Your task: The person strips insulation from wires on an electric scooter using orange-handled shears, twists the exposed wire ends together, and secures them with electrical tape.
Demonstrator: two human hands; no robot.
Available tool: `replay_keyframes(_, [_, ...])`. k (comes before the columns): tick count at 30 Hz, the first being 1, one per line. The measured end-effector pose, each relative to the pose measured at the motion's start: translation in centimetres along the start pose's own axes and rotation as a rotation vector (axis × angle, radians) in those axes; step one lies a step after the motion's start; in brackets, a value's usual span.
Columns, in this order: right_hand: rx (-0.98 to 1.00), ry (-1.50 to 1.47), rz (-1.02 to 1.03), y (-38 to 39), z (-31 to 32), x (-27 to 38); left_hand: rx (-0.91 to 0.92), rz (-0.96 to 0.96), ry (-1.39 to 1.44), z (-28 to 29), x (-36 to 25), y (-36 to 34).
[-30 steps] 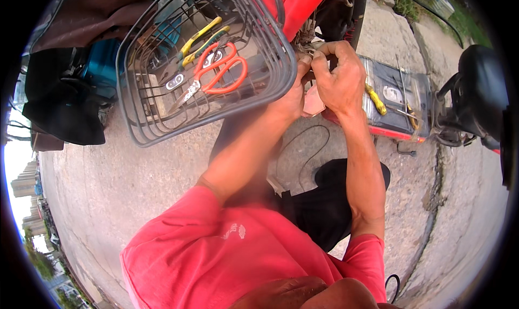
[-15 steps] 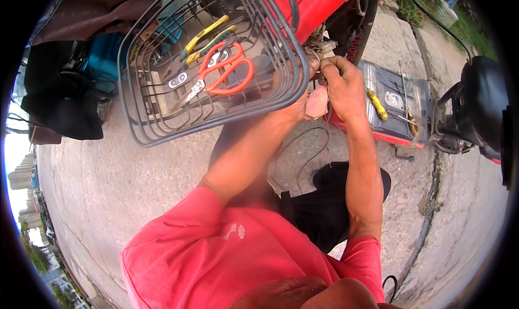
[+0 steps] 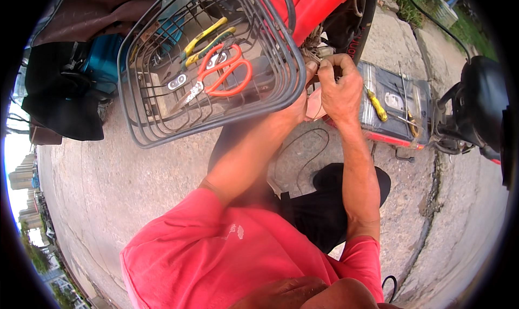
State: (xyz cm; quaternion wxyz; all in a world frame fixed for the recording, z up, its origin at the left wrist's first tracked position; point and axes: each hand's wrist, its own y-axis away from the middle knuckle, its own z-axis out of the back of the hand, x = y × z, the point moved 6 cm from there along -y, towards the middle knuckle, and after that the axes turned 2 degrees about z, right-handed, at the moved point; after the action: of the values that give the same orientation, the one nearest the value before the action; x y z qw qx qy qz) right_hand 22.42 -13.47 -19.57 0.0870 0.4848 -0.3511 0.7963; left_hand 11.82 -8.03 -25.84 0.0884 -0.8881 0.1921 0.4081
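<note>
My two hands meet at a bundle of thin wires (image 3: 312,54) below the red front body (image 3: 319,9) of a scooter. My right hand (image 3: 343,93) pinches at the wires with thumb and forefinger; the other fingers curl in. My left hand (image 3: 299,108) is partly behind the wire basket's rim, its thumb pressed against the same wires. A whitish connector (image 3: 325,51) sits just beyond the fingertips. Between the hands hangs a pale pink flap (image 3: 314,106). The exact spot gripped is small and partly covered by my fingers.
The black wire basket (image 3: 216,122) holds red-handled scissors (image 3: 227,74) and yellow-handled pliers (image 3: 203,36). On the dark footboard (image 3: 400,120) at right lie a yellow-handled screwdriver (image 3: 377,105) and other tools. A thin cord (image 3: 303,141) loops over the concrete. A black seat (image 3: 481,101) stands at far right.
My right hand has shifted slightly, its thumb and forefinger drawn a little apart from the left thumb. The pink flap is now more covered. The basket has turned slightly left.
</note>
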Motion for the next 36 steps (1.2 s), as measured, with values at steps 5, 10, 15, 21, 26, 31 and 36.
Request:
replay_keyframes(5, [0.129, -0.078, -0.141, -0.3, 0.0, -1.3, -0.008, -0.087, -0.021, 0.5, 0.2, -0.2])
replay_keyframes(10, [0.184, -0.08, -0.159, -0.3, 0.5, -0.5, -0.023, -0.096, -0.071, 0.8, 0.5, -0.3])
replay_keyframes(15, [0.184, -0.065, -0.117, -0.4, 1.1, 0.3, -0.001, -0.089, 0.004, -0.2, 0.1, 0.1])
replay_keyframes(21, [0.146, 0.139, -0.005, -0.8, 0.9, 1.2, -0.026, -0.09, 0.008, 0.8, 0.6, -0.5])
replay_keyframes(26, [-0.021, 0.133, 0.204, -0.7, 1.0, 1.8, -0.035, -0.018, 0.022, -0.5, -0.4, 0.1])
replay_keyframes(31, [-0.026, 0.203, 0.109, -0.5, 0.6, 1.3, -0.136, -0.029, -0.024, -0.3, 0.1, -0.2])
replay_keyframes(36, [0.181, 0.108, -0.139, -0.4, 0.4, -0.6, -0.066, -0.043, -0.021, -0.5, 0.1, -0.3])
